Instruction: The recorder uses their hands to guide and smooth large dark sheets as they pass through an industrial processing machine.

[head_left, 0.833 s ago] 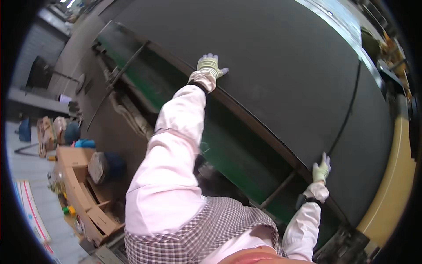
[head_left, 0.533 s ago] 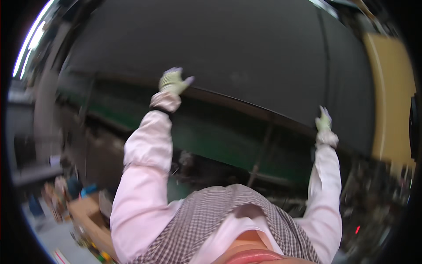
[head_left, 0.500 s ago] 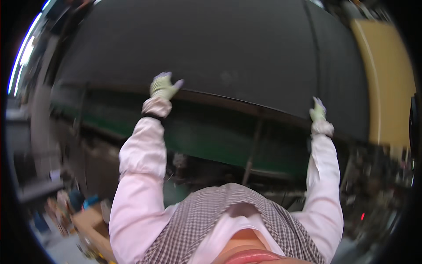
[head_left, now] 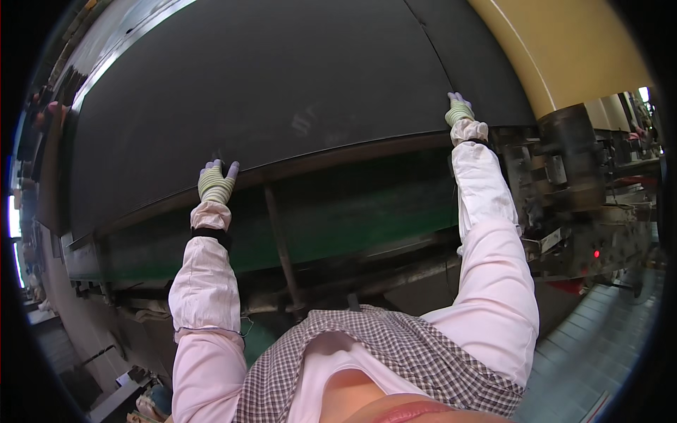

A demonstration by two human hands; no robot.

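Note:
A large flat black sheet (head_left: 282, 77) spreads out in front of me, with a straight seam crossing it toward the right. My left hand (head_left: 216, 182), in a striped knit glove with pale purple fingertips, reaches the sheet's near edge at the left, fingers apart. At the right, my right hand (head_left: 460, 109), gloved the same way, lies on the sheet beside the seam with its fingers stretched out. Neither hand holds anything.
Past the seam, a wide tan roll or sheet (head_left: 564, 49) curves down at the far right. Below the black sheet run a dark green panel (head_left: 352, 204) and a metal post (head_left: 282, 240). Machinery with a red light (head_left: 596, 254) stands at right, above a tiled floor (head_left: 585, 345).
My view has turned, so the black sheet and tan surface sit tilted the other way. My right hand now appears farther up beside the seam; my left appears lower and farther left.

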